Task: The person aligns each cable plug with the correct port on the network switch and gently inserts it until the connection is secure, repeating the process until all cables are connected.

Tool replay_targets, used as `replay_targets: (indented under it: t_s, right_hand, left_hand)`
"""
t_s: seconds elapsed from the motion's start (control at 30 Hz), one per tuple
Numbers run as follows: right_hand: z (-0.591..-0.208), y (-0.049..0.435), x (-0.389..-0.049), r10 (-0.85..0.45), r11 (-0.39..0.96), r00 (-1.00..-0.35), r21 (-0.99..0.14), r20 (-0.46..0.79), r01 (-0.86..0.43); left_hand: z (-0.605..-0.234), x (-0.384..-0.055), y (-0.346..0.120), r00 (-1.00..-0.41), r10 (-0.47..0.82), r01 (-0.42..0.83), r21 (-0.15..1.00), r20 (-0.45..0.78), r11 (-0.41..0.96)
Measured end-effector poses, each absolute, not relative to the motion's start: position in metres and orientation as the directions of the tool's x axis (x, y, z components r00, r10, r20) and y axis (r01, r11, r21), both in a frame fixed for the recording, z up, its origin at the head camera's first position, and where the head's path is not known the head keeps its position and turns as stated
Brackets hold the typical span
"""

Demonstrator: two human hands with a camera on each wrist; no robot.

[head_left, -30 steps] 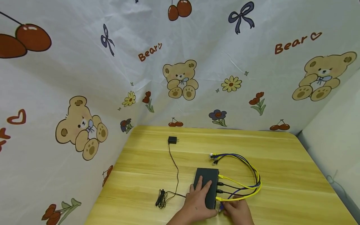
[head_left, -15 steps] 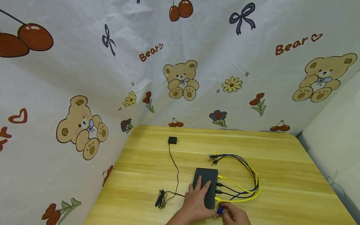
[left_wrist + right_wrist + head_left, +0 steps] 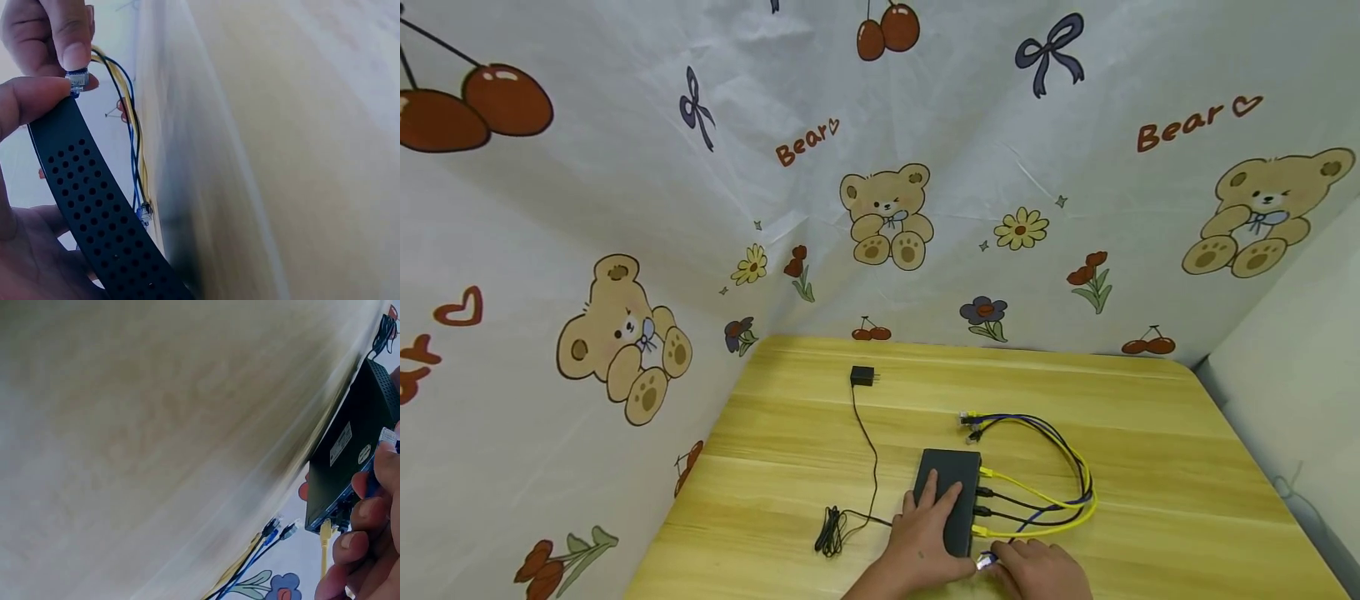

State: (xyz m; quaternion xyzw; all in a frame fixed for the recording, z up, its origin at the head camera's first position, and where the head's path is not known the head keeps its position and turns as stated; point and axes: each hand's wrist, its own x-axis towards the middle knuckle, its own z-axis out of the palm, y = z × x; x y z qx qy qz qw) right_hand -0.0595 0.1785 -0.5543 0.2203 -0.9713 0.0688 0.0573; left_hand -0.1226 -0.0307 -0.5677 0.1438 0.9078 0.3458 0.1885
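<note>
A flat black network switch (image 3: 951, 471) lies under my left hand (image 3: 917, 542), near the table's front. That hand holds it with fingers spread over the top and the thumb at the near right corner. Its perforated side (image 3: 94, 194) faces the left wrist camera. My right hand (image 3: 1041, 571) pinches a blue network cable's plug (image 3: 987, 561) just outside that corner. The clear plug tip (image 3: 77, 79) shows beside the left thumb in the left wrist view. From the right wrist, the labelled underside (image 3: 331, 456) shows, tilted up from the table.
Yellow cables (image 3: 1037, 534) and black cables (image 3: 1018, 500) run from the switch's right side and loop back to loose plugs (image 3: 970, 421). A black power adapter (image 3: 862, 376) lies at the back, its cord bundled (image 3: 830, 532) at left. A printed cloth (image 3: 925, 125) hangs behind.
My right hand first shifted left and nearer the front with the blue plug, then turned over and moved slightly right, showing the plug's clear tip. The left hand stays on the switch.
</note>
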Motion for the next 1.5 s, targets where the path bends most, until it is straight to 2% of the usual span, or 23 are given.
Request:
replay_targets:
  t_s: [0.27,0.63,0.83,1.03,1.33,1.5]
  right_hand:
    - [-0.554,0.171,-0.058,-0.298,0.916,-0.943,-0.232,0.148,-0.326]
    - [-0.554,0.16,-0.053,-0.27,0.94,-0.935,-0.151,0.229,-0.308]
    - [-0.555,0.159,-0.054,-0.341,0.921,-0.879,-0.069,0.333,-0.383]
    - [-0.558,0.164,-0.057,-0.355,0.913,-0.9,-0.113,0.251,-0.392]
    - [-0.561,0.17,-0.062,-0.452,0.863,-0.822,-0.063,0.346,-0.501]
    - [-0.57,0.176,-0.064,-0.459,0.857,-0.76,0.006,0.459,-0.514]
  left_hand:
    - [-0.566,-0.123,-0.03,-0.896,0.382,0.127,0.696,-0.225,0.706]
    - [-0.573,-0.12,-0.027,-0.892,0.391,0.168,0.636,-0.226,0.753]
    - [-0.575,-0.118,-0.025,-0.894,0.377,0.179,0.579,-0.242,0.796]
    - [-0.576,-0.118,-0.025,-0.89,0.39,0.201,0.56,-0.239,0.803]
    - [-0.573,-0.119,-0.026,-0.887,0.392,0.189,0.582,-0.245,0.791]
    - [-0.574,-0.121,-0.025,-0.878,0.399,0.176,0.599,-0.263,0.781]
